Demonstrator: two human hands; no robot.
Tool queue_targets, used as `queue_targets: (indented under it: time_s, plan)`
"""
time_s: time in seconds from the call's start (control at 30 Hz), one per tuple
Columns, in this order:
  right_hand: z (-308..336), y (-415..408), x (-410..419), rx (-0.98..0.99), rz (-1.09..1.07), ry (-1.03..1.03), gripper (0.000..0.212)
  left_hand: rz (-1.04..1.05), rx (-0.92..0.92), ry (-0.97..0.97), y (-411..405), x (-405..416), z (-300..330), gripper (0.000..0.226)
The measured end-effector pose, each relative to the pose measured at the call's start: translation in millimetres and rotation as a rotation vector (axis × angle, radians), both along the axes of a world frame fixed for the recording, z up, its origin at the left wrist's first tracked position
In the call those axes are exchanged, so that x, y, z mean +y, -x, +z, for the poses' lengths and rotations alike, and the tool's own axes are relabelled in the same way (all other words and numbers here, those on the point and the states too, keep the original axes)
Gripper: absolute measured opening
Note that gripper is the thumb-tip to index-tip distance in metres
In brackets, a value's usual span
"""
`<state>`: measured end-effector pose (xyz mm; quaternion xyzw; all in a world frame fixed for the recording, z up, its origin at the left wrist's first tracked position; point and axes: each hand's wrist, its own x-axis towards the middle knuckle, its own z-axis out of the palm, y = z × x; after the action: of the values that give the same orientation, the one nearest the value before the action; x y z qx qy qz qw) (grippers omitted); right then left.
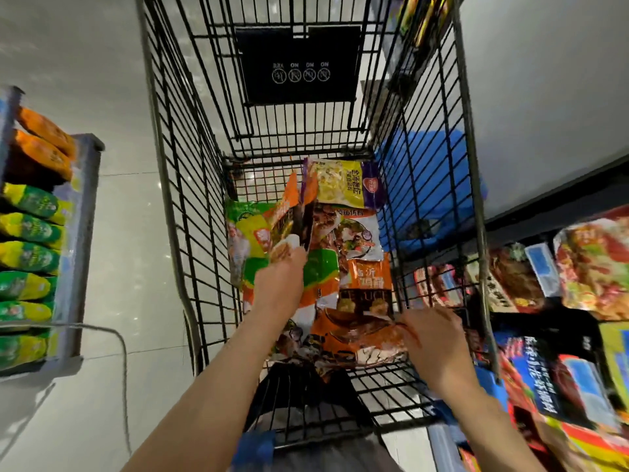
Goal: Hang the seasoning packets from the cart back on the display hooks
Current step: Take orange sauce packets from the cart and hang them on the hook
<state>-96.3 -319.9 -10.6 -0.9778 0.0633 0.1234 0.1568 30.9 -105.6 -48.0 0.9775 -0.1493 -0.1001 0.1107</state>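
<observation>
- Several seasoning packets (pixel 343 233) lie in a loose, overlapping heap on the floor of the cart (pixel 190 199), filling most of its near and middle part.
- Left hand (pixel 279 284) is down inside the basket, its fingers closed on a small bunch of orange packets (pixel 292 212) that stand upright, long axis pointing away from the person toward the far wall.
- Right hand (pixel 435 342) reaches in from the right, fingers spread and blurred, at the edge of a large orange packet (pixel 357 332) lying flat at the near end; I cannot tell whether it grips it or only touches it.
- That flat packet lies just left of the right hand's fingers, its long axis running roughly across the cart, so the right hand is the nearer one.
- Wire walls close in on both sides, and the only open way out is straight up.
- Judging from the layout, the display of hanging packets (pixel 585 274) on the right sits just outside the cart wall, nearer than the rack of green and orange bags (pixel 30 229) on the left.
</observation>
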Motion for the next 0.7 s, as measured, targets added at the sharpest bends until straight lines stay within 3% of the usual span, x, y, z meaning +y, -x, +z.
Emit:
queue_targets:
  time_s: [0.07,0.13,0.23,0.43,0.57,0.7]
  plan:
    - [5.5,8.1,5.9,-0.103,0.023,0.015,0.027,0.013,0.026,0.074,4.5,-2.1,2.2,0.022]
    - [10.9,11.0,8.7,-0.134,0.036,0.033,0.032,0.047,-0.007,0.273,11.5,-4.4,7.3,0.02]
    - [22.0,9.0,8.9,-0.149,0.047,0.047,0.032,0.127,-0.036,0.559,16.0,-6.3,19.6,0.014]
    - [30.9,24.6,6.3,-0.047,0.134,0.018,0.024,0.176,0.018,0.841,-0.5,-2.7,62.8,0.013]
    - [29.4,26.9,3.6,0.011,0.083,-0.048,0.013,0.4,0.033,0.914,-8.9,15.2,66.0,0.014]
    - [30.4,-0.5,3.1,0.045,0.083,-0.086,0.019,0.672,0.201,0.728,-7.0,17.0,22.6,0.018]
